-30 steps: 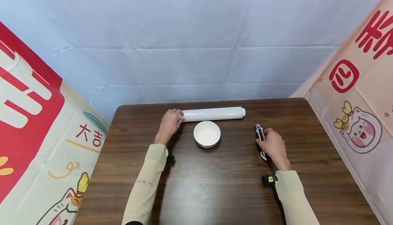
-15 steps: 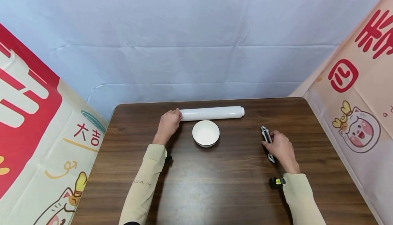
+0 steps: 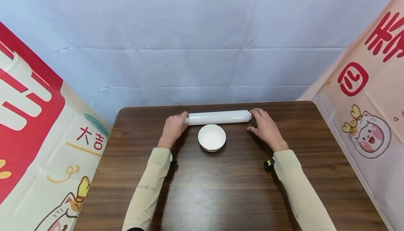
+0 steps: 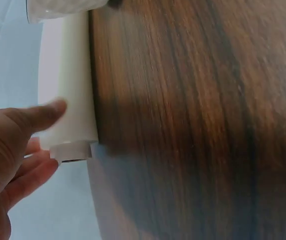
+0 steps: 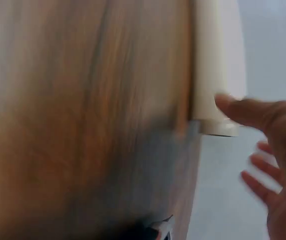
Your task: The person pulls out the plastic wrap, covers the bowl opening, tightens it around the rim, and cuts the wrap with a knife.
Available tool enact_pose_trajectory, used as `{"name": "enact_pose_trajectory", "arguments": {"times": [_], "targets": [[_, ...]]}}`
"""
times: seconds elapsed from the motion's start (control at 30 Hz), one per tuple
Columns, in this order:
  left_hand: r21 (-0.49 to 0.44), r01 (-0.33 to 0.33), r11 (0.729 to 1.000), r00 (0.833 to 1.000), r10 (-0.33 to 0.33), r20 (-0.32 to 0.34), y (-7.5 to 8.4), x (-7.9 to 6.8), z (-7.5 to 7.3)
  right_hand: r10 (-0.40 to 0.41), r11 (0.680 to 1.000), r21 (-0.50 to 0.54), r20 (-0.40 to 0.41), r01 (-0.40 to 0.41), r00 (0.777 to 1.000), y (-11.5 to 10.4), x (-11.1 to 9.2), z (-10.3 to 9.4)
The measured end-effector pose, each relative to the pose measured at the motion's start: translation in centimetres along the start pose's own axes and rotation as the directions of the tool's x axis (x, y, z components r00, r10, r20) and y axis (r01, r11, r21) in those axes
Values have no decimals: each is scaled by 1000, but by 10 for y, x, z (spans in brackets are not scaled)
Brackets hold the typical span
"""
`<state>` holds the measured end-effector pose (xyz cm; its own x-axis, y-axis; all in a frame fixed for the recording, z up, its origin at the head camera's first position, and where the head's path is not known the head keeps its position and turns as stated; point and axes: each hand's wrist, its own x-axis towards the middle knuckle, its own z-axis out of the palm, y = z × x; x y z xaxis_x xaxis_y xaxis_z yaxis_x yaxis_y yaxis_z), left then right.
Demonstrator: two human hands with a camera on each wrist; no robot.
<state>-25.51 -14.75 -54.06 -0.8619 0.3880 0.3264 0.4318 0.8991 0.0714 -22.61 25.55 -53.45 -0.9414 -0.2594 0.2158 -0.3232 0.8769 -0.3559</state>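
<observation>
A white, glossy roll of cling film (image 3: 219, 117) lies across the far part of the table. My left hand (image 3: 173, 128) grips its left end; in the left wrist view the thumb lies on the film and the fingers are at the core (image 4: 71, 151). At the other end my right hand (image 3: 266, 127) is spread, thumb apart from fingers. The right wrist view has its thumb (image 5: 243, 110) over or against the roll, contact unclear. A white bowl (image 3: 212, 137) with a dark rim stands just in front of the roll. The utility knife is hidden in the head view.
The brown wooden table (image 3: 202, 189) has its far edge close behind the roll, before a pale cloth backdrop (image 3: 189, 66). Printed cloths hang at both sides. A small silver and black thing (image 5: 164, 229) shows at the bottom of the right wrist view.
My right hand has let go of the utility knife, set down on the right, and moved up and left to the roll's right end. My left hand stays at the left end.
</observation>
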Motion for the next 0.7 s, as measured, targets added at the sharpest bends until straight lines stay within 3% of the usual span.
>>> {"name": "enact_pose_trajectory", "arguments": {"times": [0.13,0.23,0.37,0.5,0.7], "targets": [[-6,14,1000,1000,-14,26,-1,2,-5,-146,983,-104,35,149,989,5,24,8],[-28,8,1000,999,-7,43,-1,6,-7,-210,963,-165,40,214,977,8,32,5],[-58,4,998,997,1,75,-1,9,-10,-221,961,-152,67,229,973,9,34,-4],[-32,47,998,996,-45,82,0,8,-12,-216,967,-114,106,228,971,8,36,-5],[17,63,998,995,-64,74,4,11,-12,-294,921,-234,107,311,950,5,42,8]]}}
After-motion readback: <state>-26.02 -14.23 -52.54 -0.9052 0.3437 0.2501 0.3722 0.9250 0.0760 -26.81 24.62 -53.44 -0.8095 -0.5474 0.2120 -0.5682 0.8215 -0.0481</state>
